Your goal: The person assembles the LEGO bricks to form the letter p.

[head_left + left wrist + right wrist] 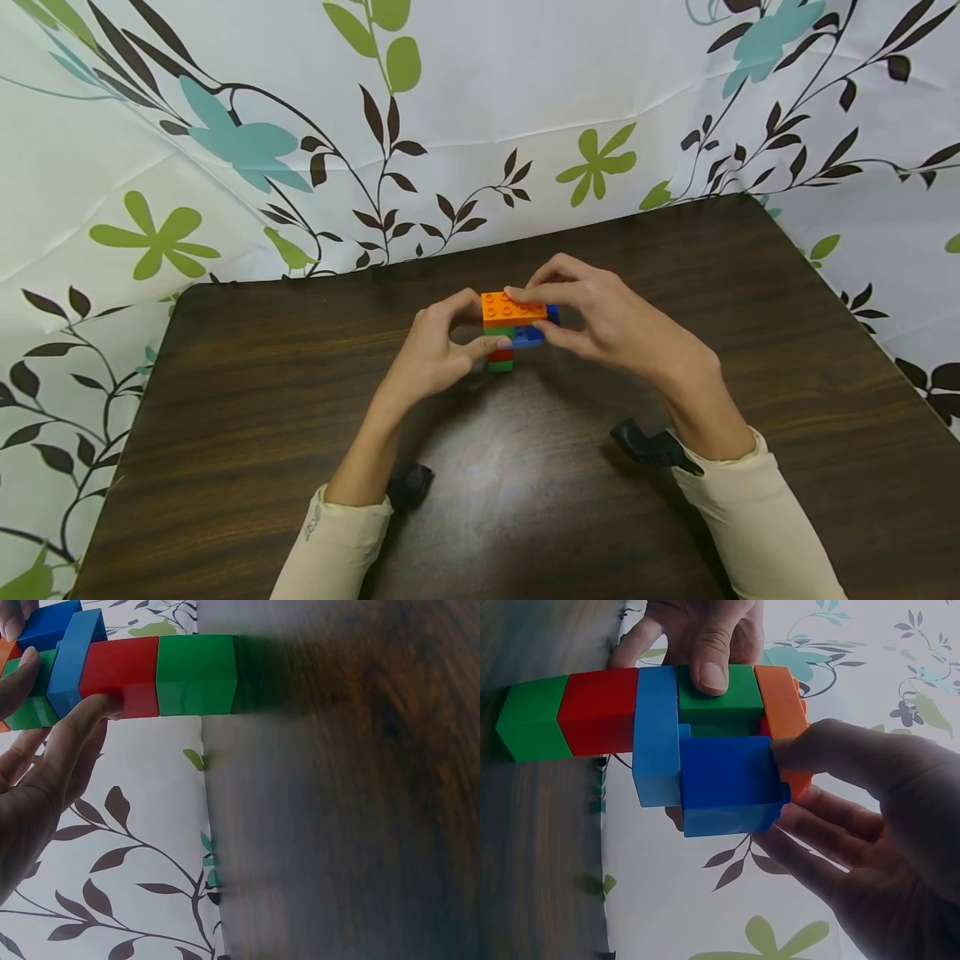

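Observation:
A stack of toy building bricks stands upright near the table's middle. It runs up from a green brick (536, 716) through a red brick (600, 712) to a longer blue brick (656, 735). Above that, an upper green brick (742, 690) and a dark blue brick (731, 769) sit side by side, with a studded orange brick (497, 315) over them. My left hand (442, 350) grips the stack from the left, thumb on the upper green brick. With fingers over the top and thumb at its lower edge, my right hand (611, 321) pinches the orange brick.
The bricks are on a dark wood-grain table (262, 400) with rounded corners. Behind it hangs a white cloth (495, 75) printed with leaves, flowers and birds. Black wrist mounts (652, 446) show below the cream sleeves (750, 517).

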Action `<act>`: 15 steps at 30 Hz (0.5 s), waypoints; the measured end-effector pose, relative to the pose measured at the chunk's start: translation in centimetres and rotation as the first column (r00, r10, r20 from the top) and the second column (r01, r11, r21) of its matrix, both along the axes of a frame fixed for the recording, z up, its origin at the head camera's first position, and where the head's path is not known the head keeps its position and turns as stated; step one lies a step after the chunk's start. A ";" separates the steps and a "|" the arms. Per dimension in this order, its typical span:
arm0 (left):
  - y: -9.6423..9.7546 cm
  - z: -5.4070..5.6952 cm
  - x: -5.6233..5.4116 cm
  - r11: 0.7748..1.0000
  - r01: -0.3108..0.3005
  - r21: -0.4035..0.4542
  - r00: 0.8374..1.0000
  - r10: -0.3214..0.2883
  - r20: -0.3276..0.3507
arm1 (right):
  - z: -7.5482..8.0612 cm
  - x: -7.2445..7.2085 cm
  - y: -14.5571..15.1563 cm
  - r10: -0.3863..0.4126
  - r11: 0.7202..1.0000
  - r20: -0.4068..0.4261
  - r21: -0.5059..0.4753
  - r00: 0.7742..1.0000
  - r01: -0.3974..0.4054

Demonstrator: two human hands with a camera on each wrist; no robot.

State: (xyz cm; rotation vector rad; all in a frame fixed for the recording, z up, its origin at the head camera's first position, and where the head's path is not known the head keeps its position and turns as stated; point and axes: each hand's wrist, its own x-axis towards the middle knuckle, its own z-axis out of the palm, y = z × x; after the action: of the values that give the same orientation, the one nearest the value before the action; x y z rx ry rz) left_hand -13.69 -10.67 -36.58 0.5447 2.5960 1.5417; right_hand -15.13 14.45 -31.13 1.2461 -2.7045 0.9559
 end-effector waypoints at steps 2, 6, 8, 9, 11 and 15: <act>0.0 0.0 0.0 1.000 -0.002 0.003 1.000 0.002 0.006 | 0.0 0.0 0.0 0.002 1.000 0.000 -0.001 1.000 -0.002; -0.1 0.0 0.0 1.000 -0.003 0.009 1.000 0.002 0.022 | 0.0 0.0 0.1 0.001 1.000 0.007 0.002 1.000 -0.001; -0.1 0.0 0.0 1.000 -0.003 0.010 0.999 0.002 0.032 | -0.1 0.0 0.1 0.002 1.000 0.012 0.006 1.000 -0.002; -0.1 0.0 0.0 1.000 -0.004 0.010 0.999 0.004 0.039 | -0.1 0.0 0.2 0.003 1.000 0.015 0.010 1.000 -0.003; -0.1 0.1 0.0 1.000 -0.007 0.010 0.999 0.007 0.051 | -0.1 0.0 0.3 0.007 1.000 0.021 0.017 1.000 -0.007; -0.1 0.1 -0.1 1.000 -0.009 0.008 0.997 0.009 0.073 | -0.1 -0.2 0.6 0.008 1.000 0.052 0.027 0.999 -0.010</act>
State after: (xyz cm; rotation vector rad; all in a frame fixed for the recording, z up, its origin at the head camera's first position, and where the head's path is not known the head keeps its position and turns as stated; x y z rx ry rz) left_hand -13.79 -10.75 -36.48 0.4686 2.5424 1.5453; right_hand -15.31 15.07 -31.26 1.2563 -2.7628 0.9696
